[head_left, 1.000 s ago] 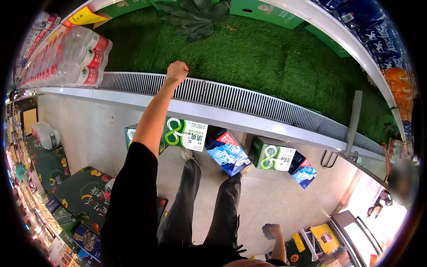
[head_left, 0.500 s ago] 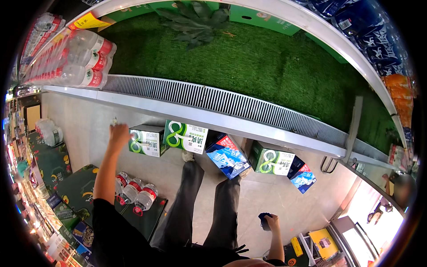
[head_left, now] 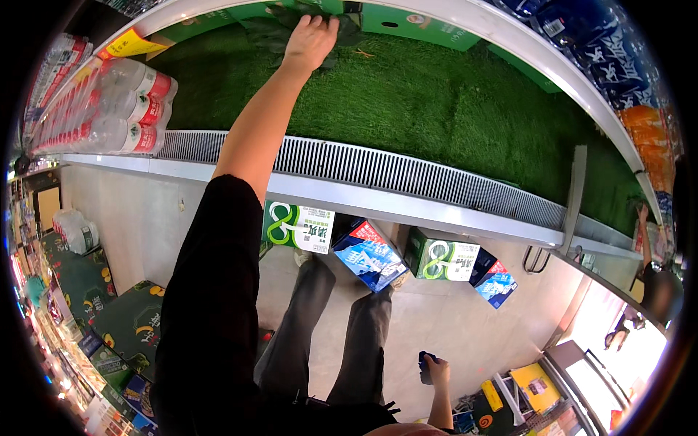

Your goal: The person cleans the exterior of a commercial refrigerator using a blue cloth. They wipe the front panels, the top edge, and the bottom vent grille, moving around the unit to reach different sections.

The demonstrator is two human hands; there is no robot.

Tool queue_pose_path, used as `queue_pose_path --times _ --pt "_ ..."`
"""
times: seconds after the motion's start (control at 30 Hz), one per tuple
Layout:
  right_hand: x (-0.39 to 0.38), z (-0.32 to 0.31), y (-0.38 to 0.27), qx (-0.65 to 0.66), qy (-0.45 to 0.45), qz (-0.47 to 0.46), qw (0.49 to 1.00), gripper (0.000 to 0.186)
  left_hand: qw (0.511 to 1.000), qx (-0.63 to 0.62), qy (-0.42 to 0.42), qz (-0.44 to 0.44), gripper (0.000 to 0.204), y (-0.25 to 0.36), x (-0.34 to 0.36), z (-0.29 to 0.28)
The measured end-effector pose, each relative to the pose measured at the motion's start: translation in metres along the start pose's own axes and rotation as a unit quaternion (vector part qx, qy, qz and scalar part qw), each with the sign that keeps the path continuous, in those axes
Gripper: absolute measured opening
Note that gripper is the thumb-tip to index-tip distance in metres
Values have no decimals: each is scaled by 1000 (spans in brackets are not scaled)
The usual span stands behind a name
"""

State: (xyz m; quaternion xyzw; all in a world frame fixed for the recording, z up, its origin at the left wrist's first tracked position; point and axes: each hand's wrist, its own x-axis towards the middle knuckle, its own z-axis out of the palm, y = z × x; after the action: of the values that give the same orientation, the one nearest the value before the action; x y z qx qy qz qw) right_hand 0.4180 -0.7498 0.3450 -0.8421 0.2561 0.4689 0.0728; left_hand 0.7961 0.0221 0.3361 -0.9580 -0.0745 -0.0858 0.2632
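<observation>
My left hand [head_left: 313, 45] reaches far over the green turf of the shelf [head_left: 422, 102], back up. Its fingers are curled down onto a dark green, many-lobed leaf [head_left: 347, 33] lying near the back; the fingertips are partly hidden. Low on the right, my right hand [head_left: 439, 372] is closed round a small dark blue, soft-looking thing [head_left: 424, 368], perhaps a folded cloth. It hangs well away from the shelf, above the grey floor.
Wrapped water bottles [head_left: 138, 109] stand at the turf's left end. A slotted metal grille [head_left: 363, 161] edges the shelf. Beneath it are green-white cartons [head_left: 298, 227] and blue cartons [head_left: 371, 254]. At far right another person's arm [head_left: 644, 236] reaches toward the shelf.
My left hand has swung up and right from above the floor to the leaf on the turf. My right hand keeps the dark blue thing, shifted slightly. Another person's arm now shows at far right.
</observation>
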Motion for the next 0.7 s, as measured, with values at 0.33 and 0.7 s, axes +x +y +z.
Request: queue_pose_path --times 0.33,0.7 --pt "-22 12 -19 -23 86 -38 995 41 997 -52 -56 -23 12 -32 -38 -7" --pt "-18 -85 -143 206 38 -236 949 19 951 -249 163 -80 35 -43 -204 -158"
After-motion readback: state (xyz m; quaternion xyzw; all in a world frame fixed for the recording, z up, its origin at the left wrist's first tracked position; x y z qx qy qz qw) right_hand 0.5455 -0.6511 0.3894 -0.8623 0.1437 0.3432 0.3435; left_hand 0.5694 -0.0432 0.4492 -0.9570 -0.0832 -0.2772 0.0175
